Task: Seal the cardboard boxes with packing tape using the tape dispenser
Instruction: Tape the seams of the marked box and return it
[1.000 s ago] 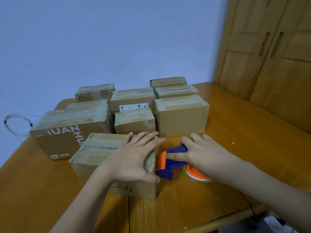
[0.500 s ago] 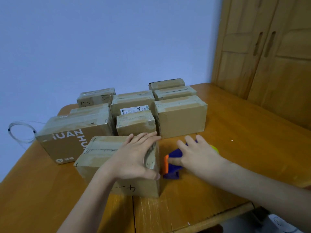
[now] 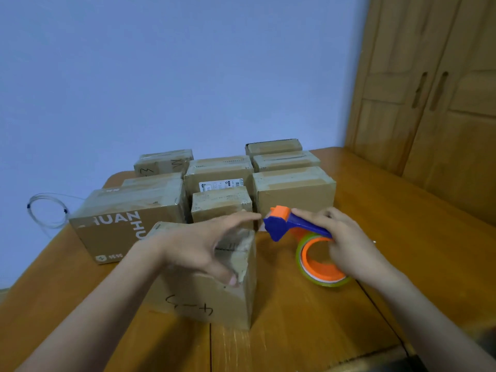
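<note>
On the wooden tabletop (image 3: 295, 331), the nearest cardboard box (image 3: 214, 299) stands in front of a cluster of taped boxes (image 3: 294, 191). Left hand (image 3: 198, 251) lies over its top, fingers straight, thumb down the front corner. Just right of the box, right hand (image 3: 341, 242) grips the blue-and-orange tape dispenser (image 3: 298, 229), raised above the tabletop.
</note>
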{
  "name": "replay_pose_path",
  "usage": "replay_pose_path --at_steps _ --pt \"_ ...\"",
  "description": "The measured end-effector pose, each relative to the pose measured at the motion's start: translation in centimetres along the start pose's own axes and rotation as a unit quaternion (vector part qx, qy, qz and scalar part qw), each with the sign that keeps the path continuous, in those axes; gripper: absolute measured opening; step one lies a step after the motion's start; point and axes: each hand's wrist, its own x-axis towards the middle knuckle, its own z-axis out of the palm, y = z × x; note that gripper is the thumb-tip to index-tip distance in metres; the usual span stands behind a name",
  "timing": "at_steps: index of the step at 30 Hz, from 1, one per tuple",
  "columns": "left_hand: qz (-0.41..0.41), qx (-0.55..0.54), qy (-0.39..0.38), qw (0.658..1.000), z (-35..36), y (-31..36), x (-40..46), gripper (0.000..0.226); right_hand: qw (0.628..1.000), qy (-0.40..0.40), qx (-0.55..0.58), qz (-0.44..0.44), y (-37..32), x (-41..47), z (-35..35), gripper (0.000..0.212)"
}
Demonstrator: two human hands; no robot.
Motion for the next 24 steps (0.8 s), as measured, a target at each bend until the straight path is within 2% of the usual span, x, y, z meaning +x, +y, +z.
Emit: replay_pose_path --at_steps 3,7,11,14,16,20,24 --pt "-0.049 0.034 -0.018 0.998 -2.3 -2.0 -0.6 0.093 0.998 0.054 -0.004 -0.013 0.2 0.3 0.2 0.093" --pt "-0.095 0.023 -0.051 0.994 -2.5 -3.5 -1.4 0.089 0.997 0.068 0.036 -0.023 0.1 0.7 -0.3 0.093" --pt "-0.129 0.138 -0.004 0.982 -1.5 -2.7 -1.6 0.091 0.994 0.075 0.069 -0.049 -0.5 1.1 -0.9 0.099" --pt "-0.158 0.226 0.025 0.961 -0.6 -1.8 -1.7 0.108 0.991 0.082 0.076 -0.067 -1.2 1.5 -1.1 0.101" --pt "-0.175 0.261 0.072 0.946 0.2 -1.6 -1.7 0.112 0.990 0.087 0.070 -0.083 -1.7 1.9 -1.2 0.102" --pt "-0.235 0.270 0.142 0.923 1.6 -0.9 -1.8 0.103 0.988 0.089 0.061 -0.109 -2.5 2.6 -1.4 0.105" --pt "-0.281 0.211 0.189 0.917 2.4 -0.1 -1.8 0.098 0.985 0.082 0.049 -0.145 -3.3 3.6 -1.5 0.110"
